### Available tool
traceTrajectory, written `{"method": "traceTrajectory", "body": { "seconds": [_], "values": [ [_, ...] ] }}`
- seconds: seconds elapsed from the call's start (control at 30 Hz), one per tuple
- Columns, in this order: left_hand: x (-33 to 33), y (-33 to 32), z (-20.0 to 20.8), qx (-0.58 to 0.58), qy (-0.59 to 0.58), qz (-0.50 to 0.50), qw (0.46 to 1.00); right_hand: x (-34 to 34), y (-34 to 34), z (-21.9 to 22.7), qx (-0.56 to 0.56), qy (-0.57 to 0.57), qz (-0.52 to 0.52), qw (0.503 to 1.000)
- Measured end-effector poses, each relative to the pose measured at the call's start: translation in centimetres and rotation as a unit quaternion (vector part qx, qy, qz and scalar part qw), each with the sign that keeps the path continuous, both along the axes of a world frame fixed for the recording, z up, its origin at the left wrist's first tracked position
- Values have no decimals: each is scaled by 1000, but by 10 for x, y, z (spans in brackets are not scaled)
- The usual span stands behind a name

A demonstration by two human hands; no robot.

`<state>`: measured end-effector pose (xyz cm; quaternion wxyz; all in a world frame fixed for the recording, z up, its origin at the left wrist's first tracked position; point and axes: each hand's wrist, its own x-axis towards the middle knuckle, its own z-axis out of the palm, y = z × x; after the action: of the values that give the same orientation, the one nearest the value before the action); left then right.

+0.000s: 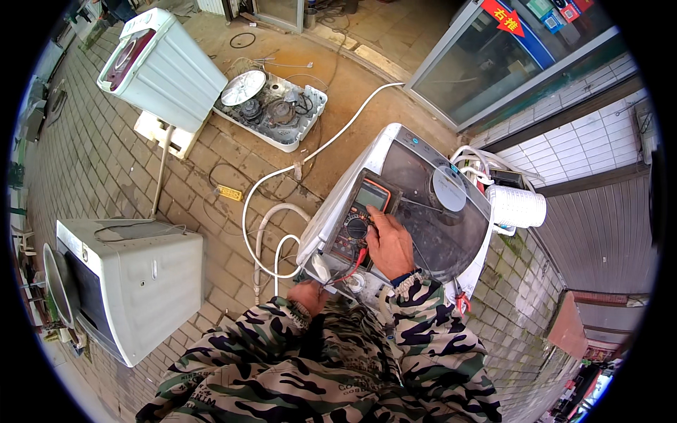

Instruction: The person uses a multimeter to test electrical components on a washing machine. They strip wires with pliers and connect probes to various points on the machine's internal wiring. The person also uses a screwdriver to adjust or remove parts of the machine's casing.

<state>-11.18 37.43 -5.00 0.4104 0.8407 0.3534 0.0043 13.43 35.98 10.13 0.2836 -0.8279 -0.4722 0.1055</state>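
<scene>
several hoses (245, 220) flank the washer (431, 250); right fingers (376, 220) unclenched on the multimeter (370, 197), left fingers (313, 290) cannot tell.

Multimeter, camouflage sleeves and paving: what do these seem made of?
Multimeter: probably hard plastic, dark with orange trim and a moulded look.
Camouflage sleeves: fabric, matte, creased, gathered at the wrists.
Paving: dull brick or concrete blocks, jointed; I cannot tell which.

A red arrow sign (503, 17) on the glass door (458, 77) bears 2 pale characters; square code stickers (553, 20) stand beside it. Dark capital letters run over the camouflage jacket (324, 384). Markings on the multimeter (360, 218) are too small to read.
</scene>
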Motion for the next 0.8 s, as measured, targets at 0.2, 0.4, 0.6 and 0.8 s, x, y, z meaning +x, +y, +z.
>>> {"method": "traceTrajectory", "body": {
  "seconds": [0.2, 0.4, 0.6, 0.8],
  "values": [
    [-3, -2, -16, 59, 16, -14, 998, -48, -67, -11, 38, 134, -115, 983],
    [-4, 15, 16, 13, 45, -53, 997, -84, -92, -16, 68, 180, -167, 967],
    [-22, 24, 49, -117, -138, -43, 983, -113, -128, -41, -109, 269, -79, 954],
    [-22, 26, 109, -569, -180, -15, 802, -148, -125, -73, -56, 341, 118, 931]
  ]
}}
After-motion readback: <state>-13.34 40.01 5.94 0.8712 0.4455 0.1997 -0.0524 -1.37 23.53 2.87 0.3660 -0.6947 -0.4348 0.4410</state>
